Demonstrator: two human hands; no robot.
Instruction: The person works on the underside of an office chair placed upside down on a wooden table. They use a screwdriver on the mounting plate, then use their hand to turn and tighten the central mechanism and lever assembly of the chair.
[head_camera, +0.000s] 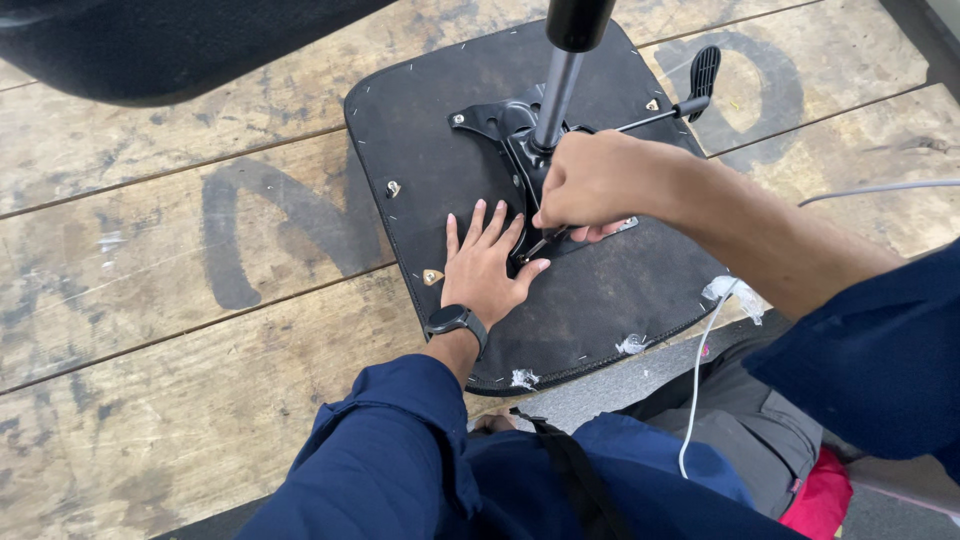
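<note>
An upturned black chair seat (440, 130) lies on a wooden floor, its black metal mechanism plate (492, 122) bolted to the underside. A silver gas-lift column (556, 95) rises from the plate. My left hand (486, 265) presses flat on the seat with fingers spread, beside the plate's near edge. My right hand (592, 182) is closed around a thin dark tool (545, 243) whose tip meets the plate near my left fingertips. A black watch (455, 321) sits on my left wrist.
A black height lever (690, 88) sticks out to the right of the plate. A dark rounded chair part (170, 45) lies at the top left. A white cable (700, 370) runs across my lap. White scraps (735, 293) cling to the seat's edge.
</note>
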